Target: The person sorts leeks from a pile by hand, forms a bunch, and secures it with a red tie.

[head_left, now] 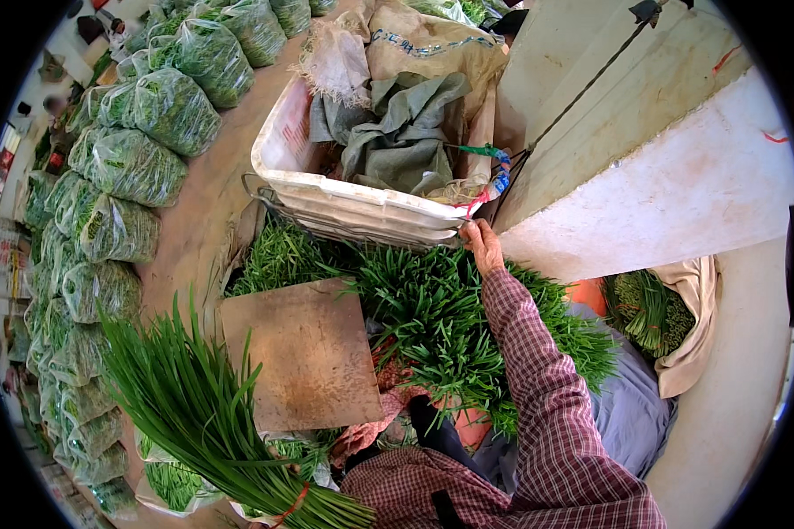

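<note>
My right hand (pixel 481 242) reaches up with fingers closed at the front right corner of a white plastic crate (pixel 278 181), by a red string and multicoloured binding (pixel 498 176); what exactly it grips is unclear. The crate holds grey-green cloths (pixel 388 132) and a tan sack. A long bunch of green leafy stalks (pixel 185 397), tied with a red band, slants up from the lower edge at left; my left hand is out of view. A worn square board (pixel 300 353) lies beside more green leaves (pixel 415 309) below the crate.
Rows of bagged greens (pixel 176 115) line the tan floor (pixel 198 194) on the left. A pale wall or pillar (pixel 644 176) with a rope stands at right. A cloth-wrapped bundle of greens (pixel 644 309) lies below it, beside grey fabric (pixel 635 423).
</note>
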Tool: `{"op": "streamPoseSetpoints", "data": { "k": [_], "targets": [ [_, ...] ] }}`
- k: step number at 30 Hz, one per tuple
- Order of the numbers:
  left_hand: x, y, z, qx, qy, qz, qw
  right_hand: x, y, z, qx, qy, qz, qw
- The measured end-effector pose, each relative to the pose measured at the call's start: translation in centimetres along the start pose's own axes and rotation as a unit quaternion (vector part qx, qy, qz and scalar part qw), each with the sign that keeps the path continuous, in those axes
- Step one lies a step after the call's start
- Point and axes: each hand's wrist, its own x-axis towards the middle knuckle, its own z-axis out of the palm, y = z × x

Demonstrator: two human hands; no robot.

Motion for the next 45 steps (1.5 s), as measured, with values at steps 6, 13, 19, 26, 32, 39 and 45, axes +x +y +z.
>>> {"op": "streamPoseSetpoints", "data": {
  "k": [6, 13, 19, 26, 32, 39, 45],
  "targets": [
    [-0.6, 0.1, -0.1, 0.011, -0.018, 0.003, 1.0, -2.1, 0.6, 0.5, 0.093, 0.052, 0.102, 0.989],
    [-0.3, -0.3, 0.0, 0.019, -0.011, 0.033, 0.999, -3.0, -7.0, -1.4, 0.304, 0.009, 0.256, 0.917],
    [1.7, -0.4, 0.8, 0.016, -0.002, 0.056, 0.998, -1.2, -11.5, -0.3, 0.311, 0.037, 0.128, 0.941],
    [3.7, -0.5, 1.4, 0.015, 0.004, 0.073, 0.997, 1.5, -12.1, -1.3, -0.171, 0.084, -0.068, 0.979],
    [4.6, -0.5, 1.7, 0.014, 0.01, 0.096, 0.995, 4.1, -9.0, -1.6, -0.253, 0.194, -0.058, 0.946],
    [6.1, -0.5, 2.3, 0.016, 0.01, 0.105, 0.994, 9.9, -7.8, -2.4, -0.103, 0.104, 0.074, 0.987],
    [6.7, -0.4, 2.6, 0.017, 0.014, 0.123, 0.992, 13.1, -12.0, -0.3, -0.119, 0.094, -0.03, 0.988]
  ]
}}
